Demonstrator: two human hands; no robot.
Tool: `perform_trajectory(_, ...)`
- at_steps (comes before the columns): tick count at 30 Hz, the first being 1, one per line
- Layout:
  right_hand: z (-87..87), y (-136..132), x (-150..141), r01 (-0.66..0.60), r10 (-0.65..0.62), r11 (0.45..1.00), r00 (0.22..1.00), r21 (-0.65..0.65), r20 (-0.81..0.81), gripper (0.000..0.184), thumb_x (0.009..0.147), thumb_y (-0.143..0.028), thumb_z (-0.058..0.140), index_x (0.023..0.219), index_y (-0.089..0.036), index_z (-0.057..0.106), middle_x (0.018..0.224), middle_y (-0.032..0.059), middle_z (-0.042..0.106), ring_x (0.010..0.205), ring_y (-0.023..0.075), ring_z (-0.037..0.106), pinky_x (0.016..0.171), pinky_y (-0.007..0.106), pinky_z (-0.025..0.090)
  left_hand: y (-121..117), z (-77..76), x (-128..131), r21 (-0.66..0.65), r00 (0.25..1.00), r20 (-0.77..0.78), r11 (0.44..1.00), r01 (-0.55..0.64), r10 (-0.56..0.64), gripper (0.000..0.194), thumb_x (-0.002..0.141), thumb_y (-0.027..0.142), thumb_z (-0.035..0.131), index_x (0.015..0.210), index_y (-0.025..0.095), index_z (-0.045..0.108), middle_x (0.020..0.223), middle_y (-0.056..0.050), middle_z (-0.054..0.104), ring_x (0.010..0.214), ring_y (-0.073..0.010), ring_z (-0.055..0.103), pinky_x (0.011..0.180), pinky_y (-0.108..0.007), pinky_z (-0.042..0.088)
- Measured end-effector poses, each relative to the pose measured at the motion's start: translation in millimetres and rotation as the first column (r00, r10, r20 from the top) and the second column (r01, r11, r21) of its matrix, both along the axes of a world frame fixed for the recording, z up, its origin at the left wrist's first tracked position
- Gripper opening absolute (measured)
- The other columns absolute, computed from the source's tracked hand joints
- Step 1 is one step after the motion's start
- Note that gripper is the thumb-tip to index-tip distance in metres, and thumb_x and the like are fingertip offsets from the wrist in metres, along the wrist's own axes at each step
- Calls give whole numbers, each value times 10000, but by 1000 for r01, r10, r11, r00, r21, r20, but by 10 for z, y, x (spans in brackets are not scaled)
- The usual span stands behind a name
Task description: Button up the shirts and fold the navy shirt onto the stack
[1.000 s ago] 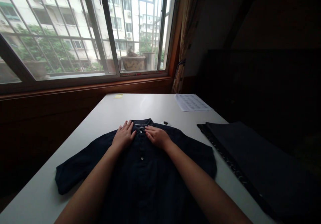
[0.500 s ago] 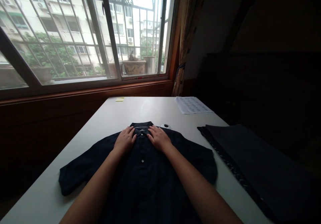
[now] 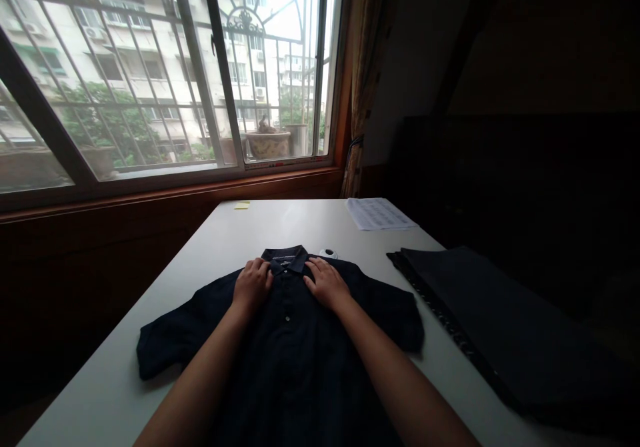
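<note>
A dark navy short-sleeved shirt (image 3: 293,367) lies front side up, with its collar (image 3: 285,258) at the far end and small pale buttons down the middle. My left hand (image 3: 253,283) rests on it just left of the collar, fingers bent and thumb beside the button line. On the collar's other side my right hand (image 3: 327,282) lies flatter, its fingers apart on the cloth. Neither hand lifts the fabric. Just beyond the right shoulder sits a small white round object (image 3: 329,253) with a dark centre, partly hidden by the shirt.
The white table (image 3: 200,253) carries printed sheets (image 3: 380,214) at the far right and a yellow sticky note (image 3: 243,205) at the far left. A dark, flat stack (image 3: 490,313) with a spotted edge lies along the right side. A barred window (image 3: 165,80) stands behind the table.
Both hands have slid slightly outward from the collar, uncovering more of it. The left fingers are more bent than before. The view has shifted a little.
</note>
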State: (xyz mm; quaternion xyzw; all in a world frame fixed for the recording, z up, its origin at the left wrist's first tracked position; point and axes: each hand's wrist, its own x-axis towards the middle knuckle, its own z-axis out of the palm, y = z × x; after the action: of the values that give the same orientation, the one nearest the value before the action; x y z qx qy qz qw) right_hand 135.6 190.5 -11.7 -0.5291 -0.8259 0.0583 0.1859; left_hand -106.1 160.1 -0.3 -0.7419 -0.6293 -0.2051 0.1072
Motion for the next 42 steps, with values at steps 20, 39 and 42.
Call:
perform_trajectory(20, 75, -598, 394, 133, -132, 991, 991, -4, 9, 518, 969, -416, 428, 1418, -175, 523, 1506, 95, 472, 1396, 261, 377, 1181, 398, 262, -175, -21, 232, -37, 994, 75, 996, 82, -80, 280, 957, 207, 462, 1123, 198, 687, 1223, -79, 687, 1083, -217, 668, 977, -319, 526)
perform_trajectory(39, 118, 489, 392, 11, -12, 999, 999, 31, 41, 533, 983, -393, 423, 1467, -173, 456, 1570, 80, 386, 1450, 239, 302, 1228, 385, 191, 736, -58, 163, -88, 996, 43, 992, 88, -84, 376, 965, 252, 452, 1274, 168, 650, 1377, -93, 611, 1281, -237, 561, 1116, -349, 441)
perform_trajectory(42, 130, 609, 286, -52, 51, 998, 997, 20, 56, 559, 1004, -413, 374, 1500, -160, 415, 1619, 63, 307, 1497, 214, 224, 1249, 363, 109, 766, -86, 139, -118, 995, 19, 988, 105, -103, 442, 991, 322, 426, 1377, 165, 572, 1508, -88, 491, 1428, -242, 401, 1204, -366, 318)
